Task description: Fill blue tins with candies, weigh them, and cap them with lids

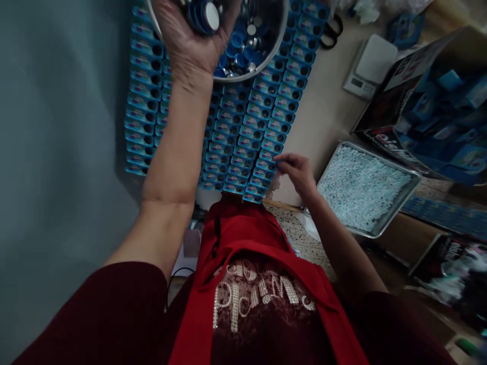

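Observation:
My left hand [194, 40] is palm up over the rim of a metal bowl [248, 76] at the top, its fingers curled round several small blue and silver caps [207, 17]. More such caps lie loose inside the bowl. Below and around the bowl, rows of small blue packages [232, 119], each with a round dark spot, cover the table. At the right edge of these rows my right hand [297, 170] has thumb and fingertips pressed together, touching the edge of a package; whether anything is between them cannot be made out.
Right of the rows lie black scissors [331, 33] and a white scale [371, 63]. A metal tray [380, 230] of small pale pieces stands by a cardboard box [391, 109] holding blue packages. A grey surface fills the left side.

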The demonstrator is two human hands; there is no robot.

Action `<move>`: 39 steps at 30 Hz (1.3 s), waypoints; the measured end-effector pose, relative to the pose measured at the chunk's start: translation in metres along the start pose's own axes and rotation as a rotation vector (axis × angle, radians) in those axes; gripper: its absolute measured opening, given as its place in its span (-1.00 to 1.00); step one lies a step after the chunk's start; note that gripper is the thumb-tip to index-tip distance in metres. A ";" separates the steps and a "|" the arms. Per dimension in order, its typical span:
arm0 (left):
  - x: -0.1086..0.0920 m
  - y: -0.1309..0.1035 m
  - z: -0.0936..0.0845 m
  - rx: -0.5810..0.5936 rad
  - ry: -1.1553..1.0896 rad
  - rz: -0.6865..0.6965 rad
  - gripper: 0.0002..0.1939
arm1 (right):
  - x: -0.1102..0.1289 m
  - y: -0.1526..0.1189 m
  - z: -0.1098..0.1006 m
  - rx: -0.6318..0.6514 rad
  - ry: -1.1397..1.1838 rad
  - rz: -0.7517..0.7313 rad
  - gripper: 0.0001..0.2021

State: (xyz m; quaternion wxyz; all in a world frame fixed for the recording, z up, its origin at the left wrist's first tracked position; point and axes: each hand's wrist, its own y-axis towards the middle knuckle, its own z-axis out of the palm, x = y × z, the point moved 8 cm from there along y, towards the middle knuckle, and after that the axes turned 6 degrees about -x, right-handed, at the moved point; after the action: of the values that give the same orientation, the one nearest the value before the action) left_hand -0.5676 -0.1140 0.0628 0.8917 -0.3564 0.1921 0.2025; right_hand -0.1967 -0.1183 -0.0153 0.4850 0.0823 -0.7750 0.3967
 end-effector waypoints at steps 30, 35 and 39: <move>0.248 -0.253 -0.236 -0.299 -0.262 -0.516 -0.62 | -0.051 -0.057 0.063 -0.010 -1.170 -0.014 -0.78; 0.253 -0.248 -0.236 -0.278 -0.196 -0.545 -0.60 | -0.007 -0.066 0.091 0.001 -0.737 -0.414 -0.86; 0.263 -0.240 -0.239 -0.329 -0.136 -0.560 -0.60 | -0.008 -0.077 0.116 0.148 -0.669 -0.498 -0.81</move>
State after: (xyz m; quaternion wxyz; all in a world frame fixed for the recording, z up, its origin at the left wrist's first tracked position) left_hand -0.2735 -0.3850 -0.0925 0.8539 -0.5204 -0.0087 0.0012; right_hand -0.2326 -0.2531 -0.0055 0.2803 0.4258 -0.8157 0.2734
